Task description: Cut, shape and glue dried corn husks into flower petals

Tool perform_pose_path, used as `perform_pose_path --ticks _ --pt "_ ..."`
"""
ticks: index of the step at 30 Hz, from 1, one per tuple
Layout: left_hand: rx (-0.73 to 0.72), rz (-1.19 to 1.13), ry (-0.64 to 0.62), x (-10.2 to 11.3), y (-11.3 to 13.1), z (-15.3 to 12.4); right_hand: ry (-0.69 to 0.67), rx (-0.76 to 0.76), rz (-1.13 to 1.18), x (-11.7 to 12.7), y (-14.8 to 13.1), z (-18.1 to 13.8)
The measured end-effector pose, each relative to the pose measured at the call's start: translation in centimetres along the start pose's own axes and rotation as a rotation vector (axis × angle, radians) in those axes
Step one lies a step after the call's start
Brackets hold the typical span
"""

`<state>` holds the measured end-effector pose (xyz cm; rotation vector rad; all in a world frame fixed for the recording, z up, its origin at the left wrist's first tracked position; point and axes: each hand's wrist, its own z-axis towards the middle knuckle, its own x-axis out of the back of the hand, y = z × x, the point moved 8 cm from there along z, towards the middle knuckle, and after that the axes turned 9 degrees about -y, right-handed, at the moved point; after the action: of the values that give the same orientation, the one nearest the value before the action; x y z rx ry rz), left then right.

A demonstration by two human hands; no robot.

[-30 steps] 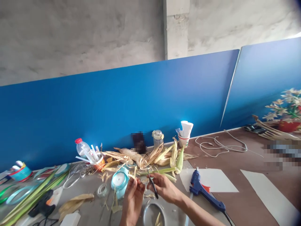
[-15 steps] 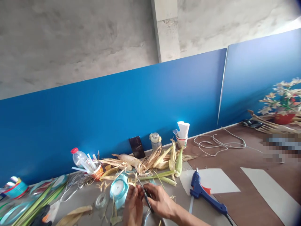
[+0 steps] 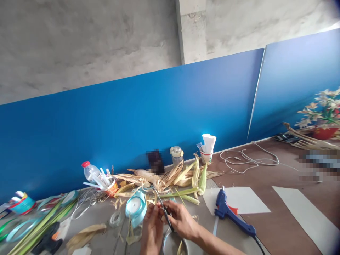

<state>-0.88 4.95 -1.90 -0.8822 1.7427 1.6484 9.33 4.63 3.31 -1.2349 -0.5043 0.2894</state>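
My left hand (image 3: 152,226) is closed in a pinch on a small piece of dry corn husk (image 3: 153,201) at the bottom centre. My right hand (image 3: 181,221) is closed round a pair of black scissors (image 3: 165,213), whose blades point up and left toward the husk. Both hands hover over a round metal lid (image 3: 170,244) on the grey table (image 3: 98,216). A roll of pale blue ribbon (image 3: 135,208) lies just left of my left hand.
A pile of corn husks (image 3: 175,177) lies behind my hands. A blue glue gun (image 3: 231,216) rests on white paper (image 3: 247,203) to the right. A cup of glue sticks (image 3: 107,184), a water bottle (image 3: 90,171), green leaves (image 3: 39,226), a white cable (image 3: 247,159) and a flower pot (image 3: 322,124) are also on the table.
The view has shifted slightly. My hands stay together at the bottom centre; the scissors have tilted nearer to the husk in my left hand.
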Motion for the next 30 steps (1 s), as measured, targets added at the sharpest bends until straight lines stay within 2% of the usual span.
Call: perform_pose_path --ticks 4,7,10,13,15,17,20,25,30 --pt "-0.008 -0.007 -0.013 0.3 0.1 0.2 0.036 -0.083 -0.195 1.4 0.5 0.0" --pt "-0.036 0.018 -0.012 0.6 0.4 0.4 0.049 -0.261 -0.595 3.2 1.5 -0.3" --pt "-0.054 0.024 -0.005 0.8 0.7 0.3 -0.073 -0.355 -0.941 3.5 1.9 -0.8" --pt "-0.048 0.043 -0.008 0.6 0.8 0.2 -0.201 -0.434 -1.020 3.1 2.1 -1.1" --pt "-0.039 0.040 0.003 0.5 0.8 0.2 -0.201 -0.465 -1.066 3.4 1.6 -0.6" --pt "-0.033 0.007 0.039 0.8 0.8 0.3 -0.129 -0.410 -1.137 4.0 0.5 1.0" --pt "-0.032 -0.045 0.088 1.5 0.7 0.6 0.003 -0.244 -1.168 5.1 -1.1 4.7" --pt "-0.026 -0.047 0.052 1.5 0.7 0.8 -0.036 -0.352 -1.241 6.4 1.5 11.2" --pt "-0.035 -0.033 0.045 1.4 0.8 0.7 -0.047 -0.392 -1.248 6.5 4.0 14.5"
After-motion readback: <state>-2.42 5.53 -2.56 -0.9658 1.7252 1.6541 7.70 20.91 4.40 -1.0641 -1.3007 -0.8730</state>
